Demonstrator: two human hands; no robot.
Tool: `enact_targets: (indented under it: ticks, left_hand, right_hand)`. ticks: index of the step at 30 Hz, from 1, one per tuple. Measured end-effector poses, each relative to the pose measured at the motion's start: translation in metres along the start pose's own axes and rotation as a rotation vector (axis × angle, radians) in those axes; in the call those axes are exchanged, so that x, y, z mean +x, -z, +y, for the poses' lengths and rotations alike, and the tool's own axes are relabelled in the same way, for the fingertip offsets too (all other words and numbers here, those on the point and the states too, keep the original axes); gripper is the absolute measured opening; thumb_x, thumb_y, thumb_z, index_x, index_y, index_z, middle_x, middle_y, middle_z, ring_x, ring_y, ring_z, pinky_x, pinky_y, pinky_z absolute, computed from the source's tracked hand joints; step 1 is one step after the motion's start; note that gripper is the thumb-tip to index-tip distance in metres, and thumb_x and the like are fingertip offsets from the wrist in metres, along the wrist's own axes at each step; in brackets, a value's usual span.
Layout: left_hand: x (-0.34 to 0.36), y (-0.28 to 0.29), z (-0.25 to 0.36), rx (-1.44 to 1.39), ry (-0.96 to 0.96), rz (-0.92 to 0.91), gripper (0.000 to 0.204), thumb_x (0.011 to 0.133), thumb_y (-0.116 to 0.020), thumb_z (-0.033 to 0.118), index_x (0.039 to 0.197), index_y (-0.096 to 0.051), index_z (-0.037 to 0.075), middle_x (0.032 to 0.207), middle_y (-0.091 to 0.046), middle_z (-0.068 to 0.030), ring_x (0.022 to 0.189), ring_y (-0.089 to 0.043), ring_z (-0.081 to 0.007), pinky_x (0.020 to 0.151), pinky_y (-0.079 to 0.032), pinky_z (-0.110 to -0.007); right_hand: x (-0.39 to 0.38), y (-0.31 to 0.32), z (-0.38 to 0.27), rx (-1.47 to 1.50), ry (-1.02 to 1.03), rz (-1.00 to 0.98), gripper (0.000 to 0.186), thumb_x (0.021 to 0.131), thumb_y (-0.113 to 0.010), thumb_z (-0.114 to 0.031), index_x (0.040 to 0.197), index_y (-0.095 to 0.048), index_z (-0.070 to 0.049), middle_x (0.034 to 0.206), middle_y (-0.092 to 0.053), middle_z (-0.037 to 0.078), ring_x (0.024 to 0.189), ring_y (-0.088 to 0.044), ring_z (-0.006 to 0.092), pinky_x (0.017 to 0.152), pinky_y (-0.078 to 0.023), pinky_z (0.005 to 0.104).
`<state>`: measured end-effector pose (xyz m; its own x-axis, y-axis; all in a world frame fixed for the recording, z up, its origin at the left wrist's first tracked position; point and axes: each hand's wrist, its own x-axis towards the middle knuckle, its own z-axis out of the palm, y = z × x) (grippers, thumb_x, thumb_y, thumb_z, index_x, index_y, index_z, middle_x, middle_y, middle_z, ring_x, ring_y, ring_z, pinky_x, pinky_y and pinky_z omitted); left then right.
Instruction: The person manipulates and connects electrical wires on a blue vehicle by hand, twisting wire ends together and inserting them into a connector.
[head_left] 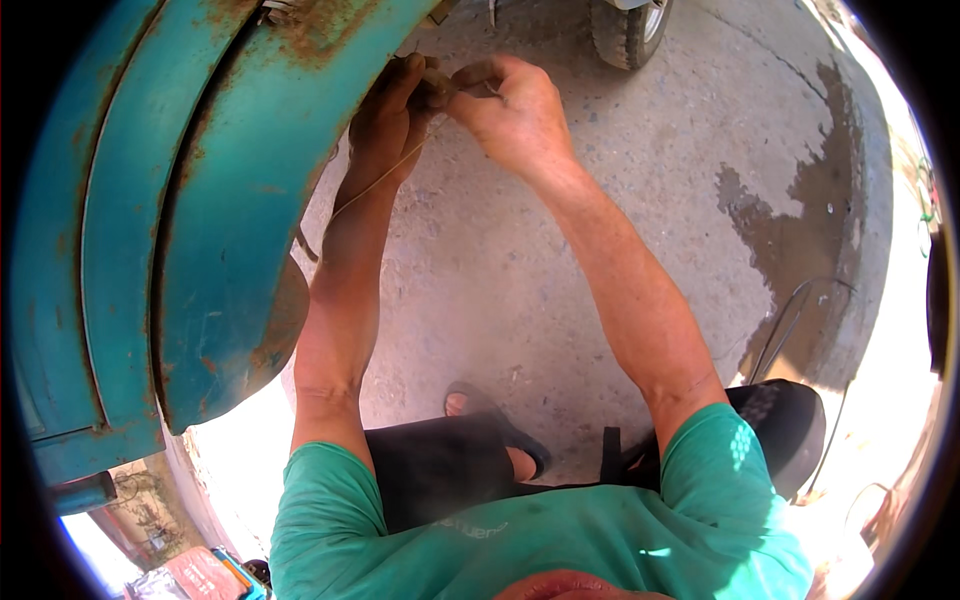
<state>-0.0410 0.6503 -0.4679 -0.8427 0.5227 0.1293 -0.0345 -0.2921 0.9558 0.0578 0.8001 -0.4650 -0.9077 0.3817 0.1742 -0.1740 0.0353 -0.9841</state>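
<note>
Both hands meet at the top, beside the edge of a rusty teal vehicle body panel (235,240). My left hand (385,115) is in shade close to the panel, fingers closed around a small brownish piece (436,84) whose kind I cannot make out. My right hand (520,115) comes in from the right, thumb and forefinger pinched at that same piece. What its fingertips grip is partly hidden. A thin tan wire (378,183) runs down from between the hands, across my left forearm toward the panel's lower edge.
A vehicle wheel (628,32) stands on the concrete floor (480,270) at the top. A dark wet stain (810,225) spreads at the right, with a thin dark cable (790,325) by it. Beyond the panel, at lower left, lie a reddish package (205,575) and other items.
</note>
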Motion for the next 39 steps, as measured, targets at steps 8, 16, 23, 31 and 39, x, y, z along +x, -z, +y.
enact_targets:
  ticks: [8, 16, 23, 31, 39]
  left_hand:
    - [0.000, 0.001, -0.001, 0.052, -0.021, 0.018, 0.021, 0.103, -0.053, 0.019, 0.111, -0.061, 0.002, 0.093, -0.067, -0.0061, 0.084, -0.061, -0.0147, 0.075, -0.045, -0.030]
    - [-0.001, 0.000, -0.003, 0.142, -0.065, 0.031, 0.022, 0.102, -0.054, 0.019, 0.111, -0.062, 0.001, 0.093, -0.066, -0.0066, 0.083, -0.061, -0.0146, 0.076, -0.046, -0.030]
    - [0.002, 0.001, 0.001, 0.115, -0.062, 0.021, 0.022, 0.102, -0.054, 0.020, 0.111, -0.061, 0.001, 0.093, -0.066, -0.0072, 0.084, -0.061, -0.0156, 0.078, -0.047, -0.032]
    - [0.001, 0.000, -0.001, 0.134, -0.055, 0.024, 0.024, 0.102, -0.054, 0.020, 0.113, -0.060, 0.001, 0.094, -0.067, -0.0085, 0.084, -0.063, -0.0167, 0.079, -0.050, -0.031]
    - [0.001, 0.002, -0.003, 0.155, -0.028, 0.042, 0.024, 0.101, -0.056, 0.018, 0.114, -0.061, -0.001, 0.096, -0.067, -0.0099, 0.085, -0.065, -0.0180, 0.079, -0.054, -0.032]
  right_hand:
    - [0.001, 0.006, -0.006, -0.038, -0.027, -0.042, 0.032, 0.076, -0.077, -0.021, 0.095, -0.071, 0.004, 0.079, -0.072, 0.016, 0.073, -0.070, 0.0228, 0.069, -0.055, 0.0349]
    - [0.007, 0.005, 0.004, -0.088, 0.055, -0.057, 0.032, 0.077, -0.076, -0.022, 0.096, -0.072, 0.003, 0.082, -0.072, 0.016, 0.075, -0.070, 0.0244, 0.072, -0.055, 0.0350]
    - [0.005, -0.001, 0.003, 0.230, -0.089, -0.073, 0.023, 0.085, -0.068, -0.017, 0.099, -0.070, 0.001, 0.083, -0.069, 0.008, 0.073, -0.064, 0.0149, 0.068, -0.051, 0.0295]
    - [0.009, -0.004, 0.012, 0.503, -0.308, -0.101, 0.022, 0.089, -0.067, -0.018, 0.099, -0.069, 0.002, 0.081, -0.068, 0.007, 0.073, -0.062, 0.0136, 0.069, -0.051, 0.0281]
    - [0.012, -0.006, 0.017, 0.478, -0.259, -0.107, 0.018, 0.087, -0.070, -0.015, 0.095, -0.068, 0.002, 0.080, -0.067, 0.007, 0.071, -0.060, 0.0124, 0.067, -0.050, 0.0279]
